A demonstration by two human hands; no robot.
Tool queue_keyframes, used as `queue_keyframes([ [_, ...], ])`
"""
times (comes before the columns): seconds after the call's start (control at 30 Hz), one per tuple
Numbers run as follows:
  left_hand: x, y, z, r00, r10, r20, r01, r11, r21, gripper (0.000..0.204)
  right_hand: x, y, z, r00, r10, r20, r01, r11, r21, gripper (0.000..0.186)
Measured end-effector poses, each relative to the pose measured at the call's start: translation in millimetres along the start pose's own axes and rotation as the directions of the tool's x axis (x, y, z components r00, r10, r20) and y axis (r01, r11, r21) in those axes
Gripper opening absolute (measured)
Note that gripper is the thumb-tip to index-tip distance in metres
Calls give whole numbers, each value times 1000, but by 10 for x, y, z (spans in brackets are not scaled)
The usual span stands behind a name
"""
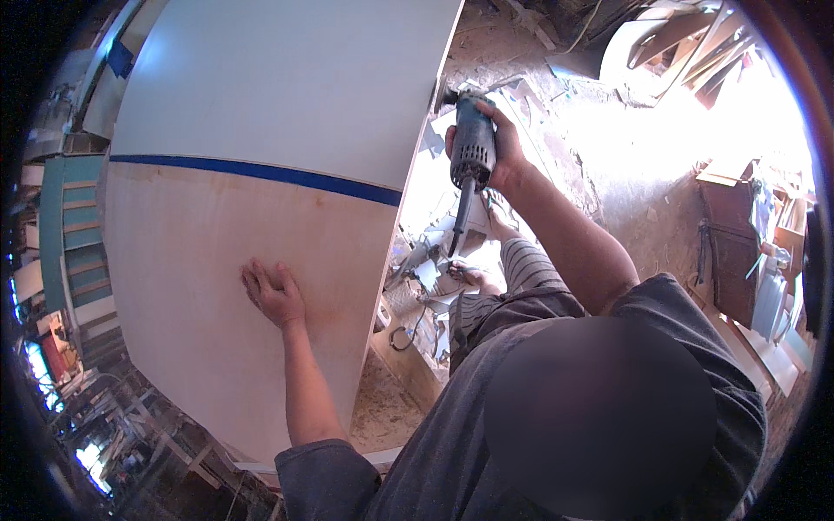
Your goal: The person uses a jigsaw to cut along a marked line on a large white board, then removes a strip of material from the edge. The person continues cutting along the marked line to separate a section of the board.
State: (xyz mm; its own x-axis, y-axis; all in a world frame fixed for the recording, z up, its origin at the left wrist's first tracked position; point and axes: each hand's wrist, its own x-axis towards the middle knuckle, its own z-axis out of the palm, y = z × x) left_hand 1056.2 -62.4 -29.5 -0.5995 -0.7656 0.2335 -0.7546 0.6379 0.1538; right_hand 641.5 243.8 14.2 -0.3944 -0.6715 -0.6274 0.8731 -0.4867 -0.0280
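Observation:
A large pale panel point(182, 234) lies in front of me, its far part covered by a glossy white sheet point(278, 78) with a dark blue strip point(261, 173) along the near border. My left hand point(276, 295) rests on the bare pale part, fingers spread a little and holding nothing. In my right hand point(508, 161) is a teal and black trim router point(474, 148), gripped round its body. Its base sits at the panel's right edge, near the far end; the bit is hidden. From its rear a black power cord point(458, 230) hangs down.
Below the panel's right edge, my feet point(473, 276) stand among pale offcuts. A brown box-like piece point(728, 247) and leaning boards point(773, 365) are at the right. Scrap strips point(686, 43) pile up at the far right. A teal slatted frame point(78, 226) stands on the left.

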Motion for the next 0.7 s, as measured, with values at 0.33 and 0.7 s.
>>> queue_keyframes([
  [0.33, -30, 52, -40, 1000, -14, -2, 14, 999, -30, 70, -175, 454, -87, 997, 60, -46, -65, 992, -106, 59],
  [0.7, 6, 36, 8, 1000, -8, -1, 8, 1000, 16, 72, -840, 1539, -328, 951, 209, -226, -214, 977, 4, 68],
])
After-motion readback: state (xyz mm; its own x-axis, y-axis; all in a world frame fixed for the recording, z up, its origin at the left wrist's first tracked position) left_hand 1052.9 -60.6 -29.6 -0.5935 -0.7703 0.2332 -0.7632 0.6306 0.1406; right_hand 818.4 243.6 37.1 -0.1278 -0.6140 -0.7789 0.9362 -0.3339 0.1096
